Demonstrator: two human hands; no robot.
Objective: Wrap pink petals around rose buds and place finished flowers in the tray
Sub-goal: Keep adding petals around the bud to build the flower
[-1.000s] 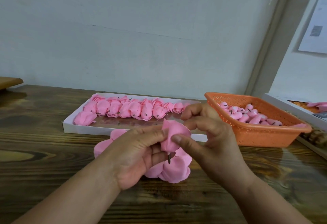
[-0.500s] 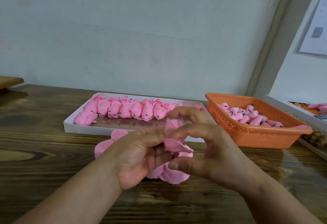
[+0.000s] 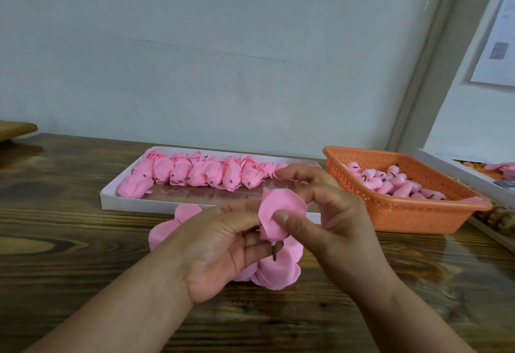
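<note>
Both hands hold one pink flower (image 3: 281, 210) above the table; its short dark stem (image 3: 274, 252) points down. My left hand (image 3: 223, 244) grips the flower's base from the left. My right hand (image 3: 328, 213) pinches the outer petal, thumb pressed on its front. Loose pink petals (image 3: 278, 272) lie in a pile under the hands. A white tray (image 3: 133, 203) behind them carries a row of finished pink flowers (image 3: 200, 173) along its far side.
An orange plastic basket (image 3: 412, 213) with several pink rose buds (image 3: 390, 182) stands at the right. Past it, a white box (image 3: 457, 170) sits at the table's right edge. Brown wooden table (image 3: 69, 241); grey wall close behind.
My right hand has shifted round the flower: the thumb came up from below onto the petal's front. The petal now stands wrapped upright, and the stem shows again.
</note>
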